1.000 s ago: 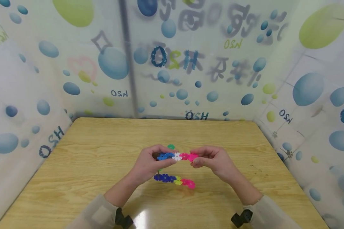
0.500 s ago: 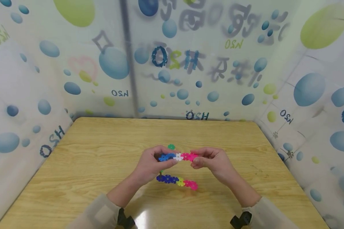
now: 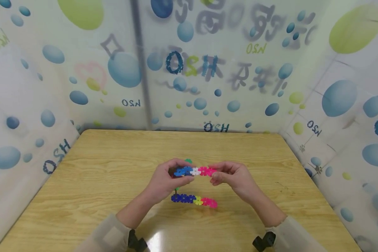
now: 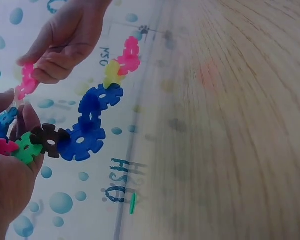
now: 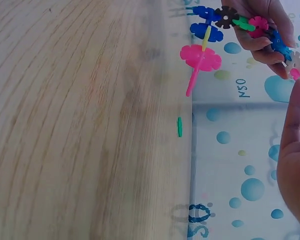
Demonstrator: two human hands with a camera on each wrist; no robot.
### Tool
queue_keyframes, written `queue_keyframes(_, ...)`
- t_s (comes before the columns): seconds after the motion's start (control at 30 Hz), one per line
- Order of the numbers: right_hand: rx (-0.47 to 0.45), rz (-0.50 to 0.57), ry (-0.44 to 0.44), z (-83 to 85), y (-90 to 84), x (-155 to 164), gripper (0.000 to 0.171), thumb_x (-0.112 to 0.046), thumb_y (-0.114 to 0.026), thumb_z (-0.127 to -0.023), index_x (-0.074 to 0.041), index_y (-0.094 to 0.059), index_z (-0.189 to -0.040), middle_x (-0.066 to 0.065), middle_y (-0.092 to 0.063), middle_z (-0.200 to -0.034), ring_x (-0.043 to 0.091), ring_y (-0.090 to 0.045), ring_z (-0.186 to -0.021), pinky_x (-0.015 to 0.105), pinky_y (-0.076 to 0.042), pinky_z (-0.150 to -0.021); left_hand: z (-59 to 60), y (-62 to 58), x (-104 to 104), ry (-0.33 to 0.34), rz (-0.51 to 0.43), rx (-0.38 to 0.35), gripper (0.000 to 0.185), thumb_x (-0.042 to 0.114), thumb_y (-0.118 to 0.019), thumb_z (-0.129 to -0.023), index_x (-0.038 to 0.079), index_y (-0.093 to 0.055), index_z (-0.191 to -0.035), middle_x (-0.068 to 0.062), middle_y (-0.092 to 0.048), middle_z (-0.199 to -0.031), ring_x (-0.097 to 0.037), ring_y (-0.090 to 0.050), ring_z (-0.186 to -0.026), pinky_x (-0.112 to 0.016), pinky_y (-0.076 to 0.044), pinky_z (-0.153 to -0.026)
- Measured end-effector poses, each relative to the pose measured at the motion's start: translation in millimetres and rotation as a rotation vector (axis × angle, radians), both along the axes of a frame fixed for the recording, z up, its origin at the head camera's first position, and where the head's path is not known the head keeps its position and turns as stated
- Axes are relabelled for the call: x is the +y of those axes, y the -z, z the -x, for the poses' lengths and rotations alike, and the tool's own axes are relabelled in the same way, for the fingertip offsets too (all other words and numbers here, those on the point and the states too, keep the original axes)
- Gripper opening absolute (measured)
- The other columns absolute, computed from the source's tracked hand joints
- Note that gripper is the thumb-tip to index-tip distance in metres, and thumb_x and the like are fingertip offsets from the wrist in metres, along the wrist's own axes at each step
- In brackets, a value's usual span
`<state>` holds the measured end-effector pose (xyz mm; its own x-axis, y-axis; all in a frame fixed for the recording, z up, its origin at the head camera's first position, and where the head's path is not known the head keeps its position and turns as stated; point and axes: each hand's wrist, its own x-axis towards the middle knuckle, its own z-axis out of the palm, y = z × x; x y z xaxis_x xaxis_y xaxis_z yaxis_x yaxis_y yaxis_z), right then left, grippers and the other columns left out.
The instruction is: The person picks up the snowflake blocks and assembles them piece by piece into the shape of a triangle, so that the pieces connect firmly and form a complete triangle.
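A chain of plastic snowflake connector discs (image 3: 195, 171) hangs above the table in both hands. The left hand (image 3: 160, 182) holds its light-blue and white stretch between thumb and fingers. With thumb and fingertips, the right hand (image 3: 236, 176) pinches the pink end discs. In the left wrist view, a pink disc, a green disc (image 4: 26, 148) and a dark brown disc (image 4: 51, 141) lead from the left palm to dark-blue discs (image 4: 81, 141). Beyond these come a yellow disc (image 4: 112, 73) and pink discs (image 4: 129, 56) at the free end. The left fingers partly hide the chain's middle.
A loose green disc (image 3: 188, 161) lies on the wooden table (image 3: 113, 150) behind the hands. Printed curtain-like walls (image 3: 208, 87) enclose the table at the back and both sides. A small black camera sits on each wrist.
The left hand has shifted slightly to the right, and the hanging dark-blue, yellow and pink stretch has swung a little right. Both hands keep their hold; the right hand is nearly still.
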<state>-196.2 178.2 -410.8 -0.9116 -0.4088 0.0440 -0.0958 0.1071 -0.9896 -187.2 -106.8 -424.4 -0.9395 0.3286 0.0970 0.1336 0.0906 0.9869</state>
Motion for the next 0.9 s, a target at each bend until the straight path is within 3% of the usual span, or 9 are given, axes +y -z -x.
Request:
queue_keyframes(0.33,0.006,-0.009,-0.017,2.1,3.7,2.8,0.037,-0.019,-0.076,-0.105,0.004,-0.072,-0.134,-0.003,-0.082,-0.104,0.014,-0.08,-0.091,0.035,-0.068,-0.089,-0.1,0.9,0.5,0.05,-0.102,-0.01,0.033,0.016,-0.083,-0.1,0.005,-0.073,-0.13,-0.012,-0.073,-0.127,-0.024,-0.076,-0.099,-0.032,-0.067,-0.087)
queue_keyframes(0.63,0.007,-0.034,-0.004,3.1,3.7,2.0,0.036,-0.021,-0.077,-0.105,0.001,-0.074,-0.133,0.013,-0.081,-0.113,0.016,-0.079,-0.092,0.036,-0.068,-0.09,0.4,1.2,0.0,0.054,-0.123,-0.021,0.027,0.014,-0.082,-0.101,0.007,-0.075,-0.126,-0.011,-0.073,-0.129,-0.029,-0.075,-0.103,-0.035,-0.068,-0.089)
queue_keyframes(0.8,0.018,-0.019,-0.014,3.0,4.6,2.2,0.035,-0.02,-0.076,-0.105,0.001,-0.074,-0.133,0.01,-0.081,-0.111,0.015,-0.079,-0.091,0.037,-0.068,-0.089,0.8,2.1,-0.3,0.052,-0.118,-0.018,0.027,0.013,-0.082,-0.101,0.007,-0.075,-0.126,-0.012,-0.073,-0.129,-0.031,-0.075,-0.103,-0.037,-0.068,-0.089)
queue_keyframes(0.9,0.022,-0.012,-0.02,3.0,5.2,2.6,0.034,-0.019,-0.075,-0.106,0.001,-0.073,-0.134,0.002,-0.081,-0.108,0.015,-0.078,-0.091,0.038,-0.068,-0.089,0.8,2.5,0.0,0.055,-0.122,-0.018,0.027,0.013,-0.081,-0.101,0.008,-0.075,-0.127,-0.012,-0.072,-0.129,-0.026,-0.075,-0.102,-0.038,-0.068,-0.089)
